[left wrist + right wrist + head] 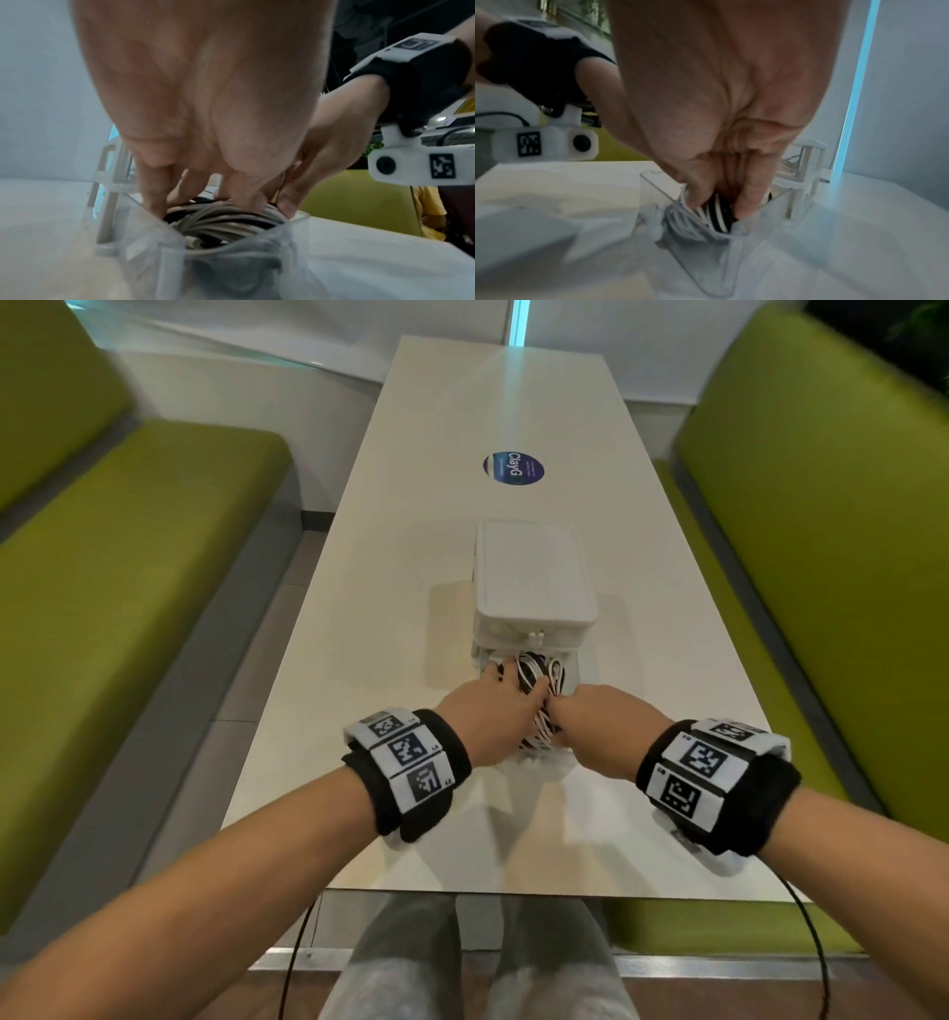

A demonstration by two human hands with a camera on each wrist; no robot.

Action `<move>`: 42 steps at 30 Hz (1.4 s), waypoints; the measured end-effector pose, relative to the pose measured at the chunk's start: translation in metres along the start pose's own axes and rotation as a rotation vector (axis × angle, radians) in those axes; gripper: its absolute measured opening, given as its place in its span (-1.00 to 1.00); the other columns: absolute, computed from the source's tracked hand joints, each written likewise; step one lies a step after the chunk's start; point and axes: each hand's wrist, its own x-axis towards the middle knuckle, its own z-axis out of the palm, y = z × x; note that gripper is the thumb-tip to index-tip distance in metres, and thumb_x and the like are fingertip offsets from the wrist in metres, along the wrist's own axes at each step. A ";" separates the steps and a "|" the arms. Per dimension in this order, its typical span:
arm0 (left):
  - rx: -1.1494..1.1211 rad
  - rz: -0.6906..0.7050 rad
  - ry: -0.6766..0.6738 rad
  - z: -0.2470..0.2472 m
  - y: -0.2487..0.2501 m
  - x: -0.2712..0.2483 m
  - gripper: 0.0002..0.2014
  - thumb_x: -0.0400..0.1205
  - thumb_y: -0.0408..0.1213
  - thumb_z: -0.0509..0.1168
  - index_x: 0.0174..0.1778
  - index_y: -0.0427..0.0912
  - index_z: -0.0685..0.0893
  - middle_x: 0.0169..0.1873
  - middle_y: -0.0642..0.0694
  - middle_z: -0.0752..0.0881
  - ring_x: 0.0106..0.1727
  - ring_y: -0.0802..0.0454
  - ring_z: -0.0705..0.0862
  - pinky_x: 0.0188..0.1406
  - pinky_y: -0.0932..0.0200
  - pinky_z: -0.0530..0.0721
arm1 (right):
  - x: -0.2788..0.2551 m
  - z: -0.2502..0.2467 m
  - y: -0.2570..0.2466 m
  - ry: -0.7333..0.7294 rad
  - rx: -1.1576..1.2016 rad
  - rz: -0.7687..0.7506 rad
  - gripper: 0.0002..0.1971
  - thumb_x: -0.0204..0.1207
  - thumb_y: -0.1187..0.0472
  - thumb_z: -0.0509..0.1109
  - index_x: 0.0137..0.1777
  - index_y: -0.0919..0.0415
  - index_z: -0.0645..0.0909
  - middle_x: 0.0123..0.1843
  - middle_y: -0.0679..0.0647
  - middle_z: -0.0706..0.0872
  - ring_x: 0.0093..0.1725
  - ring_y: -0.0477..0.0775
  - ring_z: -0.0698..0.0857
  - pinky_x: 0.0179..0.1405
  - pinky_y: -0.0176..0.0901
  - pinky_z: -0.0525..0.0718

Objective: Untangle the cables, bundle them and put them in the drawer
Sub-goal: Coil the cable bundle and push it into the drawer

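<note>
A coiled bundle of white and black cables (539, 672) lies in the pulled-out clear bottom drawer (534, 762) of a small white drawer unit (534, 572). My left hand (516, 688) reaches over the bundle's left side. In the left wrist view its fairly straight fingers (154, 201) press down on the cables (226, 221) inside the drawer (144, 253). My right hand (557, 708) is at the bundle's right. In the right wrist view its thumb and fingers (749, 199) curl round several cable strands (713, 217) just inside the drawer wall (654, 184).
The unit stands on a long white table (359, 634) with a round blue sticker (513, 468) beyond it. Green benches (128, 567) run along both sides. An upper drawer (534, 636) holds white cable ends. My knees show below the table's near edge.
</note>
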 end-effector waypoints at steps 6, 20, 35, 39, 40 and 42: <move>-0.045 -0.079 0.085 -0.001 -0.004 0.007 -0.41 0.76 -0.12 0.10 0.68 -0.18 0.06 0.50 -0.49 0.29 0.44 -0.43 0.43 0.23 -0.17 0.57 | 0.020 0.000 0.016 0.040 0.000 -0.061 -0.82 0.64 0.24 0.24 0.16 0.24 0.59 0.01 0.14 0.67 -0.15 0.11 0.62 -0.20 -0.10 0.58; -0.070 -0.086 0.211 0.004 -0.019 0.010 -0.39 0.67 0.15 0.13 0.64 0.05 0.26 0.49 -0.22 0.48 0.46 -0.22 0.47 0.42 -0.13 0.35 | 0.038 -0.005 0.036 0.038 -0.057 -0.061 -0.37 0.51 -0.28 0.32 0.45 0.09 0.42 0.34 0.13 0.58 0.20 0.17 0.63 0.14 -0.03 0.56; -0.086 -0.140 0.134 0.017 -0.016 0.006 -0.29 0.76 0.05 0.03 0.71 -0.10 -0.20 0.69 -0.35 -0.06 0.72 -0.23 -0.04 0.25 -0.15 0.60 | 0.036 0.019 0.044 0.216 0.179 -0.173 -0.24 0.60 -0.16 0.28 0.70 0.03 0.05 0.65 0.03 0.27 0.49 0.12 0.43 0.39 -0.02 0.48; -0.043 -0.118 0.161 0.026 -0.017 0.005 -0.26 0.76 0.06 0.00 0.70 -0.21 -0.21 0.67 -0.42 -0.08 0.71 -0.29 -0.08 0.32 -0.12 0.63 | 0.038 0.028 0.047 0.256 0.135 -0.168 -0.30 0.60 -0.21 0.22 0.68 -0.17 0.03 0.69 -0.05 0.18 0.54 0.07 0.39 0.31 0.04 0.58; -0.037 -0.122 0.161 0.027 -0.017 0.005 -0.25 0.76 0.07 -0.02 0.69 -0.24 -0.23 0.67 -0.44 -0.09 0.71 -0.31 -0.10 0.35 -0.10 0.61 | 0.040 0.030 0.047 0.266 0.138 -0.171 -0.30 0.61 -0.20 0.21 0.68 -0.17 0.00 0.70 -0.05 0.16 0.57 0.05 0.35 0.32 0.05 0.58; -0.037 -0.129 0.154 0.028 -0.018 0.005 -0.21 0.76 0.08 -0.01 0.67 -0.31 -0.29 0.65 -0.49 -0.12 0.70 -0.34 -0.12 0.44 -0.10 0.54 | 0.043 0.031 0.047 0.272 0.132 -0.185 -0.28 0.64 -0.17 0.19 0.70 -0.10 -0.06 0.71 -0.06 0.11 0.60 0.04 0.27 0.36 0.04 0.55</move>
